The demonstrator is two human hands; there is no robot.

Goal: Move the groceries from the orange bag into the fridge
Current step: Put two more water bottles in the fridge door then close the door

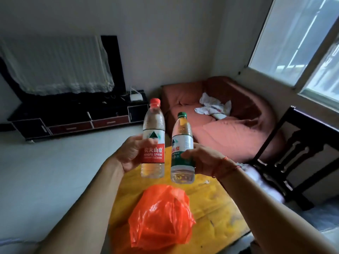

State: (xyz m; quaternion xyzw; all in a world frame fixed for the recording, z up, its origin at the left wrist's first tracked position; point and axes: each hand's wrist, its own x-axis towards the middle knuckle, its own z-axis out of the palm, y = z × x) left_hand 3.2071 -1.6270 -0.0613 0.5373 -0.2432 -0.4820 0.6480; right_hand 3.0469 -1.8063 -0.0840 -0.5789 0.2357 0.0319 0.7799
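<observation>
My left hand (131,153) grips a clear water bottle with a red cap and red label (153,140), held upright above the table. Beside it, my right hand (203,159) grips a second water bottle with a green cap and green label (182,149), also upright. The two bottles stand side by side in the air, a small gap between them. Below them the orange plastic bag (161,217) lies crumpled on the yellow table (216,204). No fridge is in view.
A dark wooden chair (295,153) stands at the table's right side under a window (300,43). A reddish sofa (229,125) with cloth on it fills the far corner. A low black TV cabinet (77,118) with a covered screen lines the left wall; pale floor (55,171) lies between.
</observation>
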